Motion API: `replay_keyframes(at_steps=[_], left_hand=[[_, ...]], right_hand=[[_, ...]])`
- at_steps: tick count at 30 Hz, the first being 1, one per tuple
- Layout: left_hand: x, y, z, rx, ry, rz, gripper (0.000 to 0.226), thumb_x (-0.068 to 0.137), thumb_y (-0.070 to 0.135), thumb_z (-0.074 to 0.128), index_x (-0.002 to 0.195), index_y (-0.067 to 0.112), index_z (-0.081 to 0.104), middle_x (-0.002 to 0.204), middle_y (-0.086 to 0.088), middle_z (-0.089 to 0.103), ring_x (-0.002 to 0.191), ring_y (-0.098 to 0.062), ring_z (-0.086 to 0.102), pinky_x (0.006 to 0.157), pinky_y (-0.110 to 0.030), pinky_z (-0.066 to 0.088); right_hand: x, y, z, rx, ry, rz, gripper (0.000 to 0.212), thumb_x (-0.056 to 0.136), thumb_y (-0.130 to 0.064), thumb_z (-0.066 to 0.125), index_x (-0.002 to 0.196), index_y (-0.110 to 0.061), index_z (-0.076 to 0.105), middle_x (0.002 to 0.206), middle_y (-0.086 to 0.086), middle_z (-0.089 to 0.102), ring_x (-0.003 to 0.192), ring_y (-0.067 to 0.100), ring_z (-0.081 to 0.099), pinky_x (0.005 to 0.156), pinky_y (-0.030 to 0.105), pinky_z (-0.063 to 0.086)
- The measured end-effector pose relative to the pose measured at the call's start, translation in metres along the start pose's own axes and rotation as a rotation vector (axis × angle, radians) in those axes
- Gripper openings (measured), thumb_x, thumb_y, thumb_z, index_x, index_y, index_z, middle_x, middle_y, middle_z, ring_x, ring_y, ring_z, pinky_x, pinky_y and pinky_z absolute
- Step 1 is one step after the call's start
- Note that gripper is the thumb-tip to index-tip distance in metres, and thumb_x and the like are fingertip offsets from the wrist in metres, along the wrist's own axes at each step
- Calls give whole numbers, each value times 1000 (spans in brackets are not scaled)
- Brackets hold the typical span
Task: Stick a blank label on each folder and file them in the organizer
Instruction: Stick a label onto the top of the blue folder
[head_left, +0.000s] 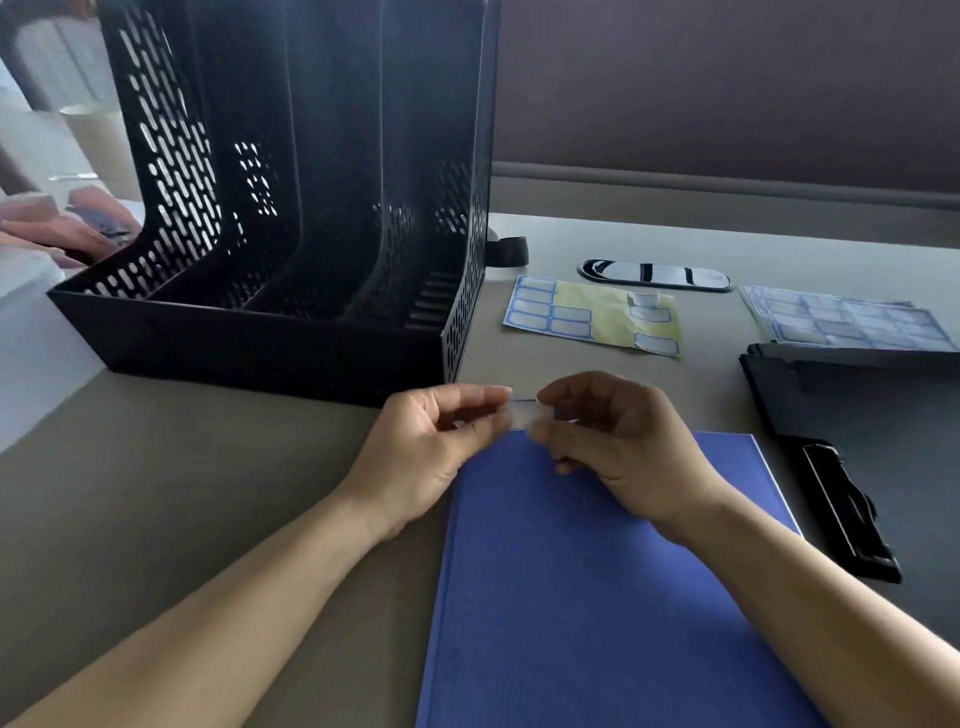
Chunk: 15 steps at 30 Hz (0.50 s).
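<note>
Head view. Pinching a small label (521, 413) from both ends: left hand (436, 441) curled on the left end, right hand (613, 447) curled on the right end, thumbs and fingertips clamped tight. Held level right at the far edge of the blue folder (597, 597); touching it or not, hard to tell through the blur. Down flat on the tabletop (156, 493) with that folder, under both wrists. Far left, upright, the black mesh organizer (291, 208) with its dividers. Just right of it, a partly peeled sheet (592, 317) of blue-bordered labels. Behind that, a glossy black oval object (654, 274). Further right, a stack of sheets (847, 325) resting on dark folders (852, 395).
</note>
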<state>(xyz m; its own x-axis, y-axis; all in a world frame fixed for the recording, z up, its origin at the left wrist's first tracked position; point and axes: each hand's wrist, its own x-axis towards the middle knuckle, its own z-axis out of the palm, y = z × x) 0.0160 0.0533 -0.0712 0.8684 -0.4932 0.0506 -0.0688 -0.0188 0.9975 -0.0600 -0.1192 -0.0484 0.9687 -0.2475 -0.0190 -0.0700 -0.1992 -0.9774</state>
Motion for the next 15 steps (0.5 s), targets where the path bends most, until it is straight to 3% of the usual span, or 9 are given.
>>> replay_keyframes(at_steps=[3, 6, 10, 15], left_hand=[[-9, -6, -6, 269, -70, 123, 47, 81, 16, 78, 118, 38, 61, 114, 12, 68, 103, 1, 64, 88, -17, 50], [-15, -9, -13, 363, -90, 124, 60, 84, 23, 76, 134, 42, 49, 129, 18, 57, 116, 4, 56, 94, -17, 48], [-14, -9, -17, 346, -59, 101, 65, 83, 25, 76, 138, 42, 45, 130, 20, 55, 111, 12, 53, 87, -9, 47], [-13, -18, -18, 301, -37, 129, 62, 80, 25, 77, 135, 39, 50, 128, 18, 58, 111, -1, 61, 96, -30, 52]], right_hand=[[-1, -5, 5, -170, 37, -24, 20, 82, -5, 76, 90, -22, 70, 79, 0, 71, 57, 11, 60, 56, 24, 48], [3, -14, 10, -229, 57, -11, 19, 82, -5, 75, 89, -22, 70, 84, 8, 72, 63, 17, 62, 53, 31, 45], [10, -19, 13, -123, 83, 29, 19, 79, -1, 76, 89, -16, 71, 81, 15, 71, 62, 18, 63, 72, 51, 53], [11, -1, 20, -164, 83, 47, 23, 76, -6, 81, 87, -24, 73, 77, 7, 71, 65, 19, 56, 65, 40, 48]])
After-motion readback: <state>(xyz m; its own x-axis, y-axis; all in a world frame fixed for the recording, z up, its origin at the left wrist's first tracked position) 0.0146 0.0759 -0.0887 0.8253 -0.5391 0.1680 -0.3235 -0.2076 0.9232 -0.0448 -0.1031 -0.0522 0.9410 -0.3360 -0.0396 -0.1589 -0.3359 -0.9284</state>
